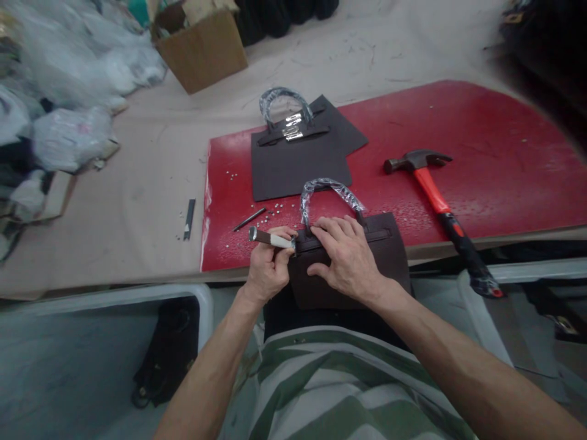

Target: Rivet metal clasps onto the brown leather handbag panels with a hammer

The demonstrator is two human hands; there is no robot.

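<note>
A dark brown handbag (389,250) with a plastic-wrapped handle (326,186) lies at the near edge of the red board (481,134). My right hand (348,256) rests flat on its front, fingers spread. My left hand (268,266) is closed round a short metal tool (268,238) with a pale grip, held at the bag's left end. Farther back lies a second dark bag piece (298,162) with a wrapped handle and shiny metal fittings (292,128).
A hammer (435,195) with a red and black handle lies right of the bag, its grip hanging over the board's edge. Small rivets (270,212) and a thin dark rod (249,219) dot the board. A cardboard box (202,49) and plastic bags (68,79) stand at the back left.
</note>
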